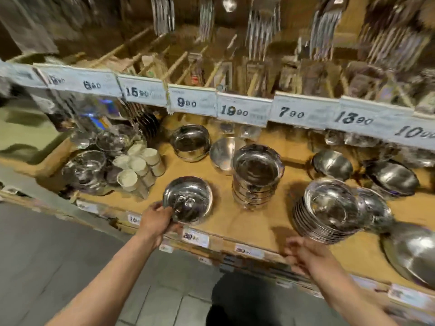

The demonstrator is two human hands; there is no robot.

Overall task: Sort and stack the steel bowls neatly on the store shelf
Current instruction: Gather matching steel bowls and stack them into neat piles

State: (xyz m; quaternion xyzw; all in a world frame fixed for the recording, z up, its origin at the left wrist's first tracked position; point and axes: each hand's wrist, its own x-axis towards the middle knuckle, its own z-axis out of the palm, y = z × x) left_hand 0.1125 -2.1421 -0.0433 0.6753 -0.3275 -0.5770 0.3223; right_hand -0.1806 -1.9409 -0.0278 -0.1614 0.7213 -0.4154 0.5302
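My left hand [156, 221] grips the near rim of a single steel bowl [190, 198] at the front of the wooden shelf [247, 222]. A tall stack of steel bowls [257, 171] stands to its right in the middle. Further right, a low stack of wider steel bowls [329, 208] leans near the front edge. My right hand [306, 256] hovers just below that stack at the shelf edge, blurred, fingers apart and holding nothing. More bowls sit behind: one stack [189, 141] at the back, a tilted bowl [222, 152] beside it, and loose bowls [333, 164] at right.
White cups [138, 164] and wrapped glass bowls [84, 168] crowd the shelf's left part. A large steel pan [412, 252] lies at the right edge. Price tags [233, 110] line the upper shelf rail, with cutlery hanging above. Grey floor tiles lie below.
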